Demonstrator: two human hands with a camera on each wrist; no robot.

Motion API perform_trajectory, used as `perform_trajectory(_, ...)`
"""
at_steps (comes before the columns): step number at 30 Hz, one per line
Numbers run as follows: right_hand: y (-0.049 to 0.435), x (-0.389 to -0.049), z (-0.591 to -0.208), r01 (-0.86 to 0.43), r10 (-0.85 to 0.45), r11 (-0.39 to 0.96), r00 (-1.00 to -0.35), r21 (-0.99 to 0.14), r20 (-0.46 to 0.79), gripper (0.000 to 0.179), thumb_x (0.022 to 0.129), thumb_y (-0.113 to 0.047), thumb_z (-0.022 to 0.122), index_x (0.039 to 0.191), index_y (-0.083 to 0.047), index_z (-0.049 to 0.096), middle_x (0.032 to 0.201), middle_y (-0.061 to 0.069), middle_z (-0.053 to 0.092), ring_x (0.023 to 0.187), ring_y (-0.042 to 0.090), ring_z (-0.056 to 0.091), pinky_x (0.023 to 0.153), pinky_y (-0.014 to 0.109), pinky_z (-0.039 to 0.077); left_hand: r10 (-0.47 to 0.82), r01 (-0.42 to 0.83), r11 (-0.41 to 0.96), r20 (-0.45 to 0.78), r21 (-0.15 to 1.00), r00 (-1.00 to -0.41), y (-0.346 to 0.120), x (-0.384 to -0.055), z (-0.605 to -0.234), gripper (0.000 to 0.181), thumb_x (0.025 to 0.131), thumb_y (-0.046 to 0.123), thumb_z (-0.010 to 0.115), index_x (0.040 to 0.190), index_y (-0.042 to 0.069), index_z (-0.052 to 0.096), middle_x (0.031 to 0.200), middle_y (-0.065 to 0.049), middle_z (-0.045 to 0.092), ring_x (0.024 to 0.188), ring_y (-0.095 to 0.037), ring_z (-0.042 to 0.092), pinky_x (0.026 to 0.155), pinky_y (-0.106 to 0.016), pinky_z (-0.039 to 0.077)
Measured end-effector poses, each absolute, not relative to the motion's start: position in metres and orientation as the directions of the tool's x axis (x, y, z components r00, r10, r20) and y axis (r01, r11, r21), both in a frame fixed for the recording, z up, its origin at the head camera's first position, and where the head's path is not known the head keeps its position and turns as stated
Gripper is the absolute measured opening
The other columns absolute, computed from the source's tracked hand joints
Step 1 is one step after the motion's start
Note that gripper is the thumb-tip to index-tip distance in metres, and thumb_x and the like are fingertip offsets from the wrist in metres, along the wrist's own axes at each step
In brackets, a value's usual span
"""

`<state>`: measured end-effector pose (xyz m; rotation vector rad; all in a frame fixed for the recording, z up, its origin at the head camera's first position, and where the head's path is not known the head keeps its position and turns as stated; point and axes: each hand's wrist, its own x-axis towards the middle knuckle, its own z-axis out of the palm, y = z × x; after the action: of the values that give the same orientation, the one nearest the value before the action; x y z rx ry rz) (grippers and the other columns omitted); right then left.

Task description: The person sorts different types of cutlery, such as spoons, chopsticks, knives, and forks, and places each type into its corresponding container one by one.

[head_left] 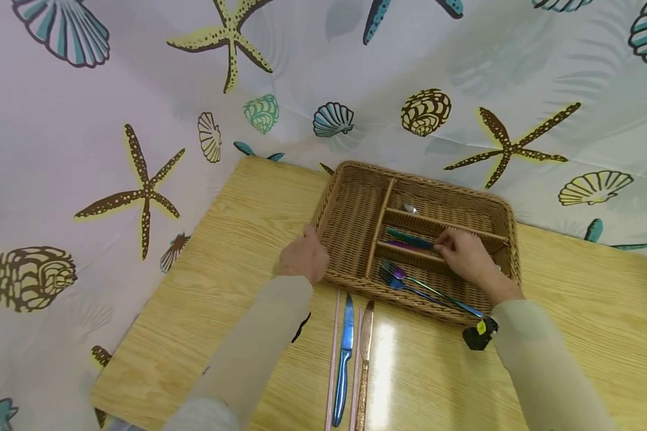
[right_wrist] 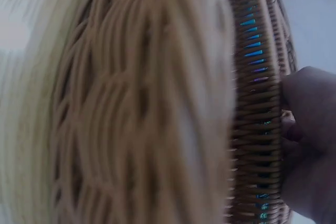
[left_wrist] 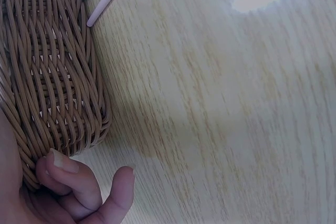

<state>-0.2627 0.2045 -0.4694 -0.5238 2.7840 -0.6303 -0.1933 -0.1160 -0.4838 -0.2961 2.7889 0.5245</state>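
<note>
A brown wicker cutlery basket (head_left: 350,224) with several compartments sits on the table. My left hand (head_left: 304,256) grips its left front corner, and curled fingers (left_wrist: 79,179) show beside the weave in the left wrist view. Inside the narrow middle compartment, my right hand (head_left: 466,257) pinches the end of a teal knife (head_left: 407,237). A purple piece of cutlery (head_left: 404,245) lies alongside, partly hidden. In the right wrist view the basket wall covers most of the cutlery, and only part of the right hand (right_wrist: 312,140) shows.
Forks (head_left: 395,280) with iridescent and blue handles lie in the front compartment. A silver piece (head_left: 410,208) shows in the back one. Before the basket lie a blue knife (head_left: 347,329), a copper knife (head_left: 367,335) and thin pink sticks (head_left: 332,359). A shell-printed curtain (head_left: 377,72) hangs behind.
</note>
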Motion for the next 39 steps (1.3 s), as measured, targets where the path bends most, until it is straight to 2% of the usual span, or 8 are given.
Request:
perform_trajectory(5, 0.206, -0.262, -0.474, -0.234, -0.345, 0.852, -0.924, -0.469, -0.165, 0.021, 0.103, -0.017, 0.053, 0.109, -0.001, 0.065, 0.093, 0.017, 0.065, 0.071, 0.022, 0.054, 0.061, 0.035, 0.043, -0.146, -0.248, 0.916, -0.315, 0.315, -0.938, -0.116, -0.194, -0.483, 0.028, 0.106, 0.025, 0.028, 0.12, 0.004, 0.038, 0.052, 0.0, 0.043, 0.039, -0.012, 0.033, 0.038, -0.028, 0.026)
perform_trajectory(9, 0.202, -0.263, -0.475, -0.208, -0.325, 0.852, -0.93, -0.48, -0.174, 0.022, 0.103, -0.017, 0.053, 0.109, -0.002, 0.068, 0.095, 0.017, 0.067, 0.073, 0.022, 0.056, 0.062, 0.036, 0.043, -0.153, -0.262, 0.915, -0.335, 0.308, -0.93, -0.118, -0.194, -0.482, 0.036, 0.106, 0.026, 0.029, 0.132, 0.001, 0.034, 0.052, 0.0, 0.043, 0.039, -0.013, 0.032, 0.039, -0.029, 0.026)
perform_trajectory(17, 0.194, -0.265, -0.476, -0.151, -0.29, 0.862, -0.929, -0.483, -0.228, 0.027, 0.105, -0.015, 0.047, 0.117, 0.0, 0.065, 0.104, 0.02, 0.066, 0.078, 0.024, 0.057, 0.066, 0.037, 0.044, -0.164, -0.278, 0.913, -0.357, 0.297, -0.92, -0.123, -0.193, -0.481, 0.047, 0.106, 0.027, 0.028, 0.145, 0.0, 0.025, 0.051, 0.0, 0.044, 0.039, -0.012, 0.031, 0.039, -0.028, 0.025)
perform_trajectory(23, 0.191, -0.26, -0.478, -0.102, -0.227, 0.886, -0.946, -0.452, -0.23, 0.034, 0.106, -0.017, 0.037, 0.124, -0.002, 0.061, 0.107, 0.018, 0.065, 0.069, 0.021, 0.052, 0.06, 0.035, 0.039, -0.163, -0.281, 0.912, -0.367, 0.297, -0.916, -0.123, -0.192, -0.479, 0.052, 0.105, 0.024, 0.028, 0.15, -0.001, 0.02, 0.051, -0.001, 0.045, 0.04, -0.012, 0.032, 0.04, -0.028, 0.026)
perform_trajectory(27, 0.192, -0.255, -0.481, -0.106, -0.197, 0.896, -0.965, -0.431, -0.173, 0.036, 0.106, -0.019, 0.034, 0.126, -0.004, 0.061, 0.112, 0.018, 0.066, 0.067, 0.022, 0.052, 0.059, 0.036, 0.039, -0.169, -0.288, 0.911, -0.37, 0.295, -0.914, -0.122, -0.192, -0.48, 0.052, 0.105, 0.022, 0.029, 0.151, 0.0, 0.019, 0.052, -0.001, 0.046, 0.04, -0.013, 0.033, 0.04, -0.029, 0.027)
perform_trajectory(32, 0.196, -0.246, -0.484, -0.132, -0.169, 0.889, -0.985, -0.438, -0.045, 0.034, 0.106, -0.02, 0.038, 0.121, -0.003, 0.064, 0.114, 0.018, 0.066, 0.087, 0.029, 0.061, 0.072, 0.045, 0.046, -0.155, -0.281, 0.907, -0.37, 0.314, -0.916, -0.118, -0.194, -0.483, 0.054, 0.104, 0.021, 0.028, 0.152, -0.001, 0.018, 0.053, -0.001, 0.046, 0.042, -0.013, 0.033, 0.041, -0.029, 0.027)
perform_trajectory(39, 0.197, -0.231, -0.477, -0.2, -0.195, 0.831, -0.979, -0.519, 0.066, 0.033, 0.106, -0.018, 0.04, 0.118, 0.001, 0.063, 0.11, 0.02, 0.062, 0.094, 0.035, 0.057, 0.083, 0.054, 0.043, -0.156, -0.276, 0.911, -0.364, 0.306, -0.918, -0.115, -0.194, -0.483, 0.057, 0.104, 0.022, 0.027, 0.154, -0.001, 0.015, 0.052, 0.0, 0.044, 0.041, -0.013, 0.031, 0.041, -0.029, 0.027)
